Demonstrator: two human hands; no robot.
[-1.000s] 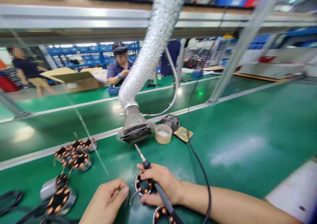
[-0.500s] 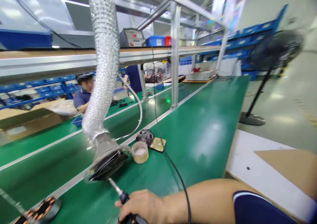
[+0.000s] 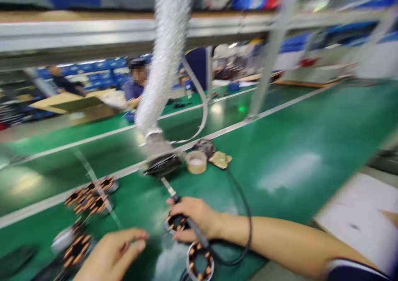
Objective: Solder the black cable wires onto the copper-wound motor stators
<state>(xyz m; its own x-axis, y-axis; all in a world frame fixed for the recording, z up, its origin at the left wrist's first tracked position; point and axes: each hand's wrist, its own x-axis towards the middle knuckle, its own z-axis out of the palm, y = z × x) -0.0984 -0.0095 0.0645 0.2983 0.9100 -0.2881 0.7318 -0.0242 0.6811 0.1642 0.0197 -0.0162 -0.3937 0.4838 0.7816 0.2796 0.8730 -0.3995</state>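
Observation:
My right hand (image 3: 199,219) is closed around a soldering iron (image 3: 169,188), whose metal tip points up and left below the fume extractor hood (image 3: 163,165). A copper-wound motor stator (image 3: 168,227) lies at the fingers of that hand, partly covered by them; I cannot tell whether they grip it too. Below it sits a second stator (image 3: 190,258), with the iron's black cable (image 3: 245,202) looping nearby. My left hand (image 3: 115,248) is at the lower left, thumb and forefinger slightly apart, with nothing visible between them. Another stator (image 3: 76,250) lies just left of it.
Several stators (image 3: 93,198) are grouped on the green bench at left, behind a thin clear strip (image 3: 101,192). A tape roll (image 3: 197,163), a dark iron stand (image 3: 205,147) and a yellowish sponge (image 3: 220,160) stand beyond my right hand. A silver duct (image 3: 169,57) hangs overhead. A co-worker (image 3: 135,88) sits across.
The view has swung left and down. My left hand and more stators have come into view. My right hand still holds the soldering iron, now with a stator at its fingers.

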